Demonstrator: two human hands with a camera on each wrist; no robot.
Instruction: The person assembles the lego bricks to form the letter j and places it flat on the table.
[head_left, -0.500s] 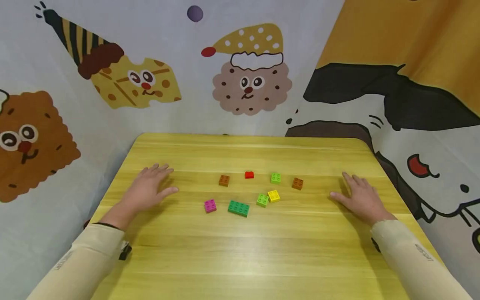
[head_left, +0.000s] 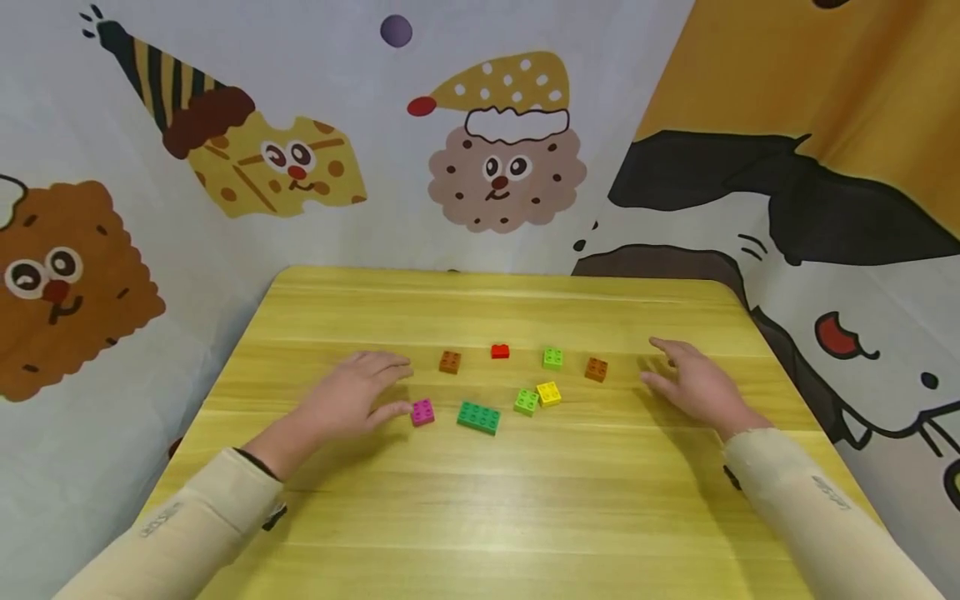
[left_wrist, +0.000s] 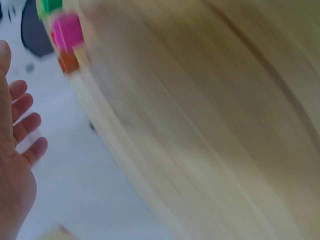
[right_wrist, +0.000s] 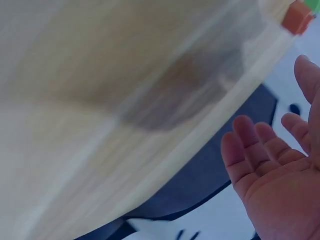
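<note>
My left hand (head_left: 352, 398) hovers over the left part of the table, fingers extended and holding nothing. Its thumb tip is close beside a magenta toy brick (head_left: 423, 412); whether they touch I cannot tell. To the right of that lies a long green brick (head_left: 478, 417), then a lime brick (head_left: 527, 402) and a yellow brick (head_left: 549, 393) near each other. Farther back are a brown brick (head_left: 450, 361), a small red brick (head_left: 500, 352) and another lime brick (head_left: 552, 357). My right hand (head_left: 697, 385), relaxed and holding nothing, is nearest a second brown brick (head_left: 596, 369).
The bricks lie spread across the middle of a wooden table (head_left: 480, 508). Behind it hangs a cloth (head_left: 300, 50) printed with cartoon figures. In both wrist views the table is blurred.
My left hand has moved right, toward the magenta brick. My right hand has shifted slightly left and turned more on its side. The bricks keep their places.
</note>
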